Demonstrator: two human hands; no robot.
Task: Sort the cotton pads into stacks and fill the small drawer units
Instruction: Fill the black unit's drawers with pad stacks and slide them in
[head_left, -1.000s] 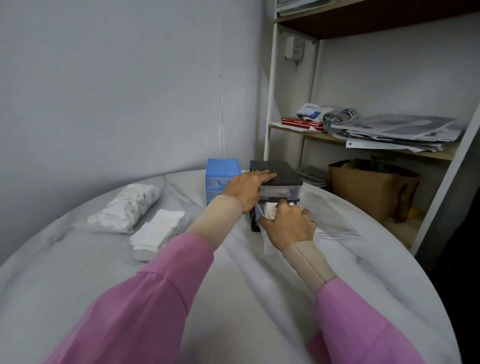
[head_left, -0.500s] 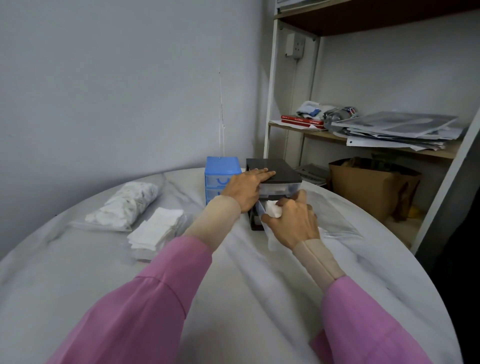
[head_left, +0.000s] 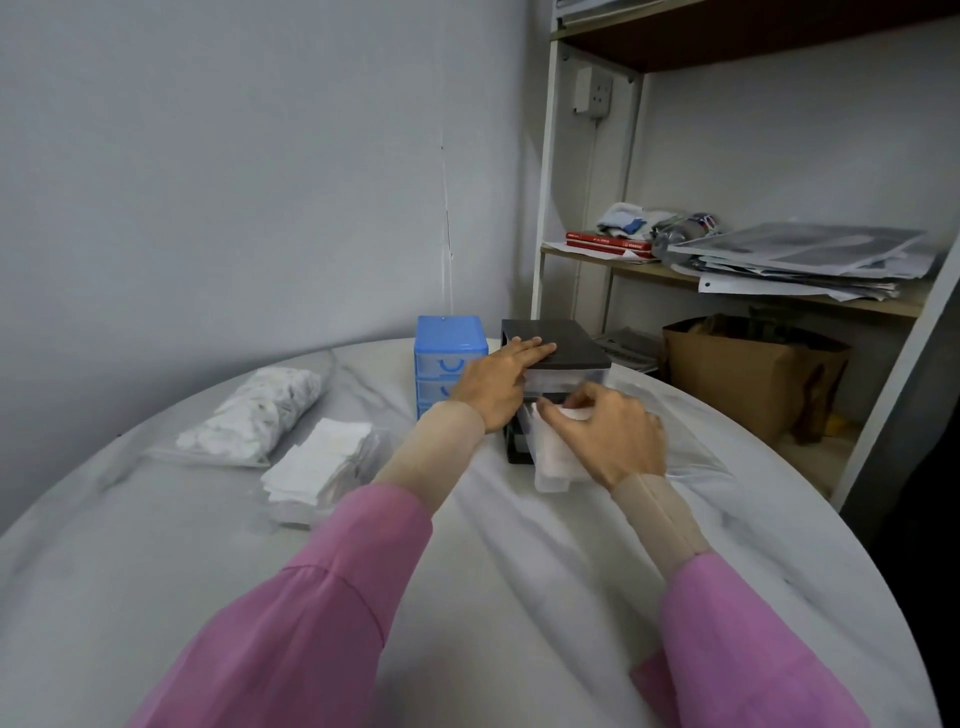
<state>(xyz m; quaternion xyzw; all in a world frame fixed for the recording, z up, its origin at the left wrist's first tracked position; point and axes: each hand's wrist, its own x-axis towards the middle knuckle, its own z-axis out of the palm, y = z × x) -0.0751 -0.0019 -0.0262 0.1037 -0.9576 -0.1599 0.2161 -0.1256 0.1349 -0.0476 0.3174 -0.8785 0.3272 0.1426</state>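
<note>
Two drawer units are standing side by side at the table's far edge, and the left hand is lying flat, fingers straight, on the black unit while the right hand is pinching white pads over its pulled-out clear drawer. Much seems left: square pads and a bag of round ones are waiting on the left, and the blue unit's drawers are sitting closed.

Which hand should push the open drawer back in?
Right. The right hand is already at the pulled-out drawer, pinching cotton pads over it. The left hand lies flat on the black drawer unit, steadying it.
</note>
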